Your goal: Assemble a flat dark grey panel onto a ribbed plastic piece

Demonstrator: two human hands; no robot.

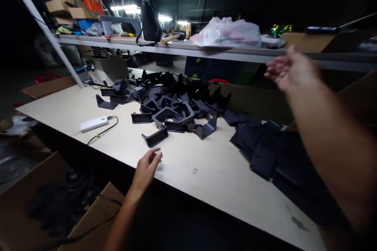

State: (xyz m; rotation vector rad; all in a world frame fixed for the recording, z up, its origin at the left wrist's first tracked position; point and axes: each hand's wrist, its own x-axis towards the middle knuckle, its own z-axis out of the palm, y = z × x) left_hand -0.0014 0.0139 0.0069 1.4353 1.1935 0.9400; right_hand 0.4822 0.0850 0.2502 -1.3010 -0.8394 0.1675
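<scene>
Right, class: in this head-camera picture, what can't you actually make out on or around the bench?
All in the head view:
Rear black plastic brackets: hidden behind the nearer ones and lost in shadow.
Flat black pieces: their right side is hidden by the right forearm.
Cardboard box: contents too dark to identify, and cut off by the bottom edge.
White plastic bag on the shelf: contents blurred through the film.

**Two hands in your view: one left hand (145, 170), one right hand (290, 71).**
On the table (188, 180) you have one white power bank (94, 124) and, hard to count in this dim heap, roughly three dozen black plastic brackets (167, 115); the shelf (206, 49) carries one mallet (171, 39), one white plastic bag (226, 33), one black strapped bottle (150, 21).
</scene>
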